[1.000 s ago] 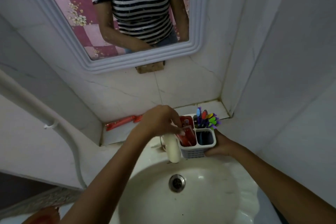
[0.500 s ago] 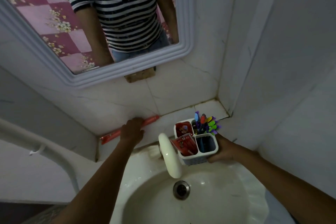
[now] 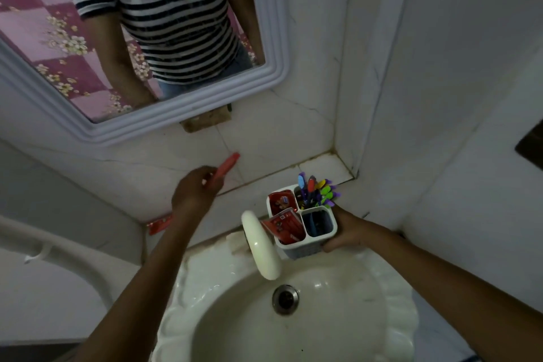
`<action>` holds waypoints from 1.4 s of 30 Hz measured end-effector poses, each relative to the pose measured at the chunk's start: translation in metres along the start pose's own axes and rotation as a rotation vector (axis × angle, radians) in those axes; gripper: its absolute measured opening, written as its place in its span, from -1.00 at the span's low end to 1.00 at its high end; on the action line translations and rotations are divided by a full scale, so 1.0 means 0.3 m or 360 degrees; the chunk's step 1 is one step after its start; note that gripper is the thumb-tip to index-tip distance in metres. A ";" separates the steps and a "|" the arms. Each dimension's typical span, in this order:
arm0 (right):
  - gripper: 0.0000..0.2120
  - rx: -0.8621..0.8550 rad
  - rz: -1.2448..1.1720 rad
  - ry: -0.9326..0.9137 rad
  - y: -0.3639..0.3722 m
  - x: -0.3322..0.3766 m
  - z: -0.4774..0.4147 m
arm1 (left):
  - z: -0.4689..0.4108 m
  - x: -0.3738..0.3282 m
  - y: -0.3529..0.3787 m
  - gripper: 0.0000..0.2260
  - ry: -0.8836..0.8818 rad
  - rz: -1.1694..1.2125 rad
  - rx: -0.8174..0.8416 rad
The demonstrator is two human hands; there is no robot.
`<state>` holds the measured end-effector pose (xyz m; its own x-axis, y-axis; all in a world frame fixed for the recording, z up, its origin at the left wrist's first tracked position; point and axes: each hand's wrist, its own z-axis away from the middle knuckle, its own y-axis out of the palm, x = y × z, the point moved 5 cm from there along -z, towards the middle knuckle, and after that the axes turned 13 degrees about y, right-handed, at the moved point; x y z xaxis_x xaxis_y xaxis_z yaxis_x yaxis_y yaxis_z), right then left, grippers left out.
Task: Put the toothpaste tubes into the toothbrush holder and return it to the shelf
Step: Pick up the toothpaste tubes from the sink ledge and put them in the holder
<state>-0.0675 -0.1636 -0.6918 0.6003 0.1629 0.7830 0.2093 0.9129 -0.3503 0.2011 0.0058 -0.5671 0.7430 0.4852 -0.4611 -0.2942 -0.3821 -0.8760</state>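
My right hand (image 3: pixel 345 231) grips the white toothbrush holder (image 3: pixel 305 247) from its right side, holding it over the sink's back rim. Two red toothpaste tubes (image 3: pixel 283 222) stand in its left compartments, and several coloured toothbrushes (image 3: pixel 316 189) fill the back right one. My left hand (image 3: pixel 195 189) is closed on a long red toothpaste tube (image 3: pixel 226 169), lifted off the tiled shelf (image 3: pixel 329 167) with its far end pointing up and right. Another red tube (image 3: pixel 160 223) shows on the shelf's left end, partly hidden behind my left forearm.
A white tap (image 3: pixel 260 247) juts over the white sink (image 3: pixel 393 303) just left of the holder. A framed mirror (image 3: pixel 182 114) hangs above the shelf. Tiled walls close the corner at right. A white pipe (image 3: pixel 58 247) runs along the left wall.
My left hand left the holder, reached to the shelf, closed on the long red tube and has lifted it. My right hand keeps the holder steady.
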 end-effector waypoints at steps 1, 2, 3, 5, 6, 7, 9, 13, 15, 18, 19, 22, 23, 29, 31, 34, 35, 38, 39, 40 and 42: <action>-0.07 -0.0001 0.0000 -0.0004 0.001 0.006 0.006 | 0.002 -0.057 -0.058 -0.70 0.0098 0.0078 -0.0079; -0.07 -0.0002 0.0001 -0.0006 0.001 0.013 0.012 | 0.006 -0.125 -0.112 -0.69 0.0239 0.0120 -0.0111; -0.09 -0.0003 -0.0005 -0.0004 0.000 0.017 0.017 | 0.014 -0.199 -0.155 -0.68 0.0389 0.0128 -0.0075; -0.14 0.0007 -0.0026 -0.0007 0.001 0.027 0.027 | 0.041 -0.353 -0.196 -0.68 0.0644 0.0039 0.0181; -0.14 0.0016 -0.0041 -0.0009 0.001 0.033 0.031 | 0.057 -0.420 -0.192 -0.68 0.0726 -0.0056 0.0350; -0.13 0.0027 -0.0047 -0.0012 0.004 0.037 0.033 | 0.076 -0.486 -0.181 -0.69 0.0775 -0.0171 0.0490; -0.11 0.0047 -0.0024 -0.0024 0.008 0.050 0.037 | 0.111 -0.582 -0.121 -0.69 0.0777 -0.0385 0.0686; -0.10 0.0026 -0.0015 -0.0052 0.007 0.064 0.053 | 0.146 -0.662 0.080 -0.57 0.0823 -0.0703 0.0851; -0.13 0.0025 -0.0021 -0.0052 0.006 0.070 0.056 | 0.151 -0.657 0.136 -0.64 0.0866 -0.0756 0.0816; -0.11 0.0028 -0.0040 -0.0056 0.010 0.071 0.046 | 0.144 -0.603 0.089 -0.73 0.0847 -0.0508 0.0514; -0.08 0.0044 -0.0044 -0.0054 0.013 0.068 0.042 | 0.140 -0.560 0.046 -0.73 0.0768 -0.0374 0.0382; -0.01 0.0040 -0.0088 -0.0060 0.021 0.048 0.028 | 0.128 -0.318 -0.069 -0.78 0.0468 -0.0198 -0.0012; 0.01 0.0038 -0.0102 -0.0072 0.021 0.042 0.025 | 0.131 -0.211 -0.091 -0.78 0.0364 -0.0246 -0.0075; 0.01 0.0034 -0.0075 -0.0075 0.013 -0.005 -0.002 | 0.198 0.319 -0.044 -0.55 -0.0441 -0.0518 0.0442; 0.04 0.0016 -0.0031 -0.0062 0.010 -0.019 -0.017 | 0.219 0.389 -0.012 -0.43 -0.0446 -0.0612 0.0613; 0.04 0.0006 0.0019 -0.0052 0.006 -0.028 -0.026 | 0.216 0.442 0.037 -0.47 -0.0330 -0.0792 0.0733; 0.04 -0.0005 0.0032 -0.0042 0.004 -0.031 -0.027 | 0.210 0.448 0.047 -0.53 -0.0315 -0.0898 0.0744; 0.02 -0.0025 0.0062 -0.0022 0.003 -0.034 -0.027 | 0.193 0.447 0.083 -0.70 -0.0248 -0.1013 0.0647; 0.02 -0.0023 0.0066 -0.0015 0.003 -0.035 -0.027 | 0.198 0.436 0.093 -0.71 -0.0256 -0.0917 0.0616; 0.01 -0.0020 0.0064 -0.0008 0.004 -0.034 -0.024 | 0.203 0.419 0.101 -0.71 -0.0266 -0.0797 0.0588; 0.00 -0.0021 0.0070 0.0002 0.003 -0.030 -0.022 | 0.205 0.388 0.110 -0.74 -0.0308 -0.0512 0.0535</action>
<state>-0.0677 -0.1668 -0.7026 0.6103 0.2021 0.7659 0.1930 0.8998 -0.3913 0.2408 0.0981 -0.6583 0.7122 0.6857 -0.1501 -0.2698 0.0700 -0.9604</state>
